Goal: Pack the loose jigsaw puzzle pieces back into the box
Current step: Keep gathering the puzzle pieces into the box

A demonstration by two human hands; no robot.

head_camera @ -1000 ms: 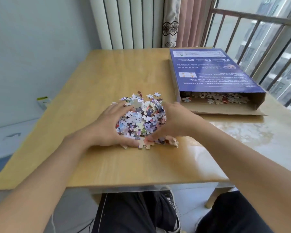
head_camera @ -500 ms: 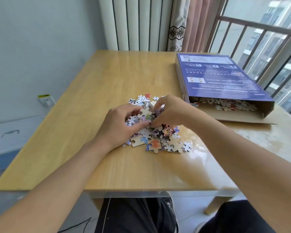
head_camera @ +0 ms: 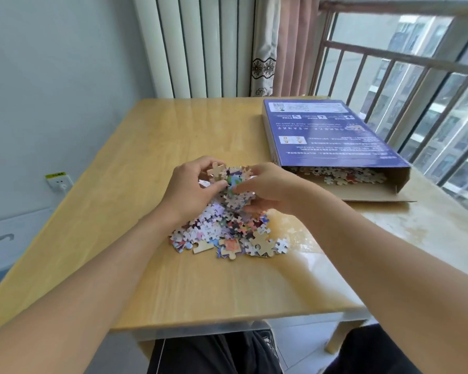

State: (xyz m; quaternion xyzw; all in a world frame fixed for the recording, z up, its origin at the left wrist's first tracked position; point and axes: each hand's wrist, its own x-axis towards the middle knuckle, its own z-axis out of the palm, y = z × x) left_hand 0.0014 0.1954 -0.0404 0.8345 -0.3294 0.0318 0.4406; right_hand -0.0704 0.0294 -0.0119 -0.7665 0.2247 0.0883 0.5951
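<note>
my left hand [head_camera: 191, 188] and right hand [head_camera: 268, 188] are both curled around one handful of puzzle pieces [head_camera: 234, 184], lifted just above the loose pile [head_camera: 227, 236] mid-table [head_camera: 119, 184]. off to the right the blue box [head_camera: 327, 136] lies flat, long side running away from me, open end facing me with pieces inside.

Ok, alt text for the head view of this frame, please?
Both hands, left and right, lift a cupped clump of puzzle pieces above the pile on a wooden table. To the right lies a blue box, its near end open, with pieces inside.
</note>
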